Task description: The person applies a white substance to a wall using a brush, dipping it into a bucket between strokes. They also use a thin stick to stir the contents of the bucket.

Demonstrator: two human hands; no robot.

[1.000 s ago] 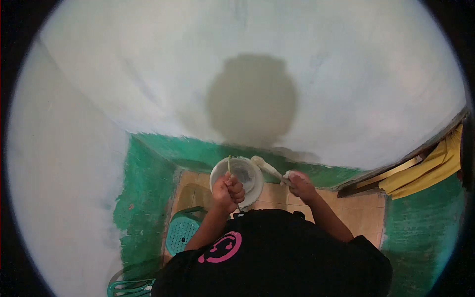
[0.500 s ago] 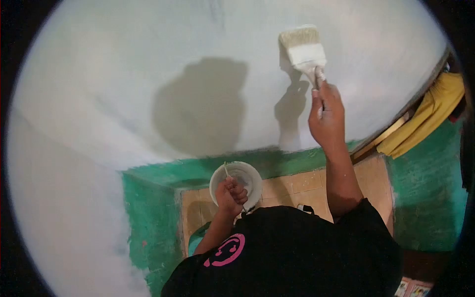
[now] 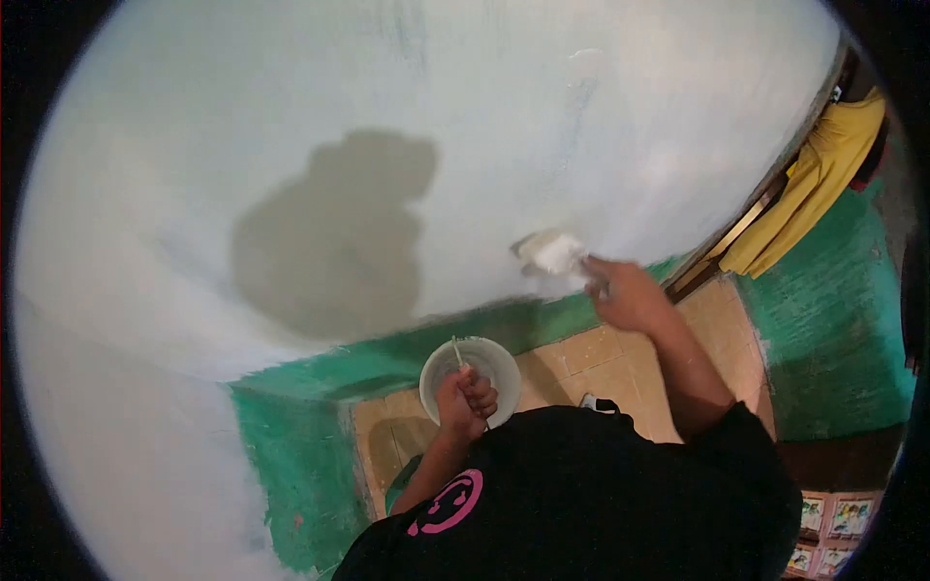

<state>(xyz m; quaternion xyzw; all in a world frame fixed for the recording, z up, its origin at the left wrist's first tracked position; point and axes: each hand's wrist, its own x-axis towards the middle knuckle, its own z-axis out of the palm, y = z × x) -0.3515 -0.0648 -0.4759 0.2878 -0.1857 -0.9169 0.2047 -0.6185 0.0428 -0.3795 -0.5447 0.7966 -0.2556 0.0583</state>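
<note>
My right hand (image 3: 625,293) is closed round the handle of a wide paintbrush (image 3: 554,253), whose head lies against the lower part of the white-painted wall (image 3: 484,174); the brush is blurred. My left hand (image 3: 467,399) is closed in a fist on the handle of a white bucket (image 3: 427,378), holding it in front of my body. The pale handle sticks up above the fist. Inside the bucket the contents are hard to make out.
A green band (image 3: 446,334) runs along the wall's foot above the tan tiled floor (image 3: 620,358). On the right, a yellow cloth (image 3: 814,194) hangs by a wooden edge, near another green wall (image 3: 823,310). Shadows fall on the white wall.
My right hand and the brush have moved down the wall and slightly left. The view has shifted a little, and the bucket with my left hand appears slightly lower and further right.
</note>
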